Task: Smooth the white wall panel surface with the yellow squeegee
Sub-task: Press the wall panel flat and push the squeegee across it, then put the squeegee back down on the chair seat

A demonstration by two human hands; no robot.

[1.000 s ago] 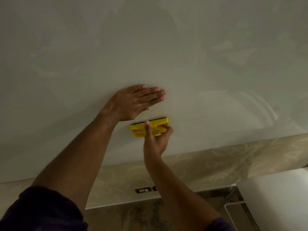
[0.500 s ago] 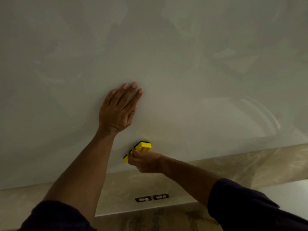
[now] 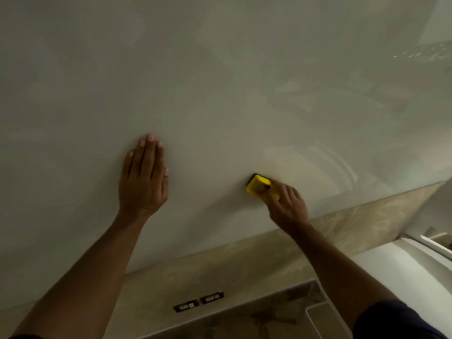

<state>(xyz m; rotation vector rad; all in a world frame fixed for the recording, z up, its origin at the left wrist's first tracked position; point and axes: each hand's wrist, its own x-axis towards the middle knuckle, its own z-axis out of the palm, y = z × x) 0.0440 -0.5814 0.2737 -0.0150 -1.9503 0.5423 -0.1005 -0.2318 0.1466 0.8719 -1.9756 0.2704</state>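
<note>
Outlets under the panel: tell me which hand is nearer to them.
Left, narrowly. The left hand lies flat on the panel, above and left of the outlets; the right hand, holding the squeegee, is above and further right.

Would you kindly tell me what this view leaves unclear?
Head view:
- Squeegee: rear half hidden under the right hand.
- Panel: top and sides cut off by the frame.
- Outlets: too small and dim for detail.
- Left hand: palm hidden against the panel.
</note>
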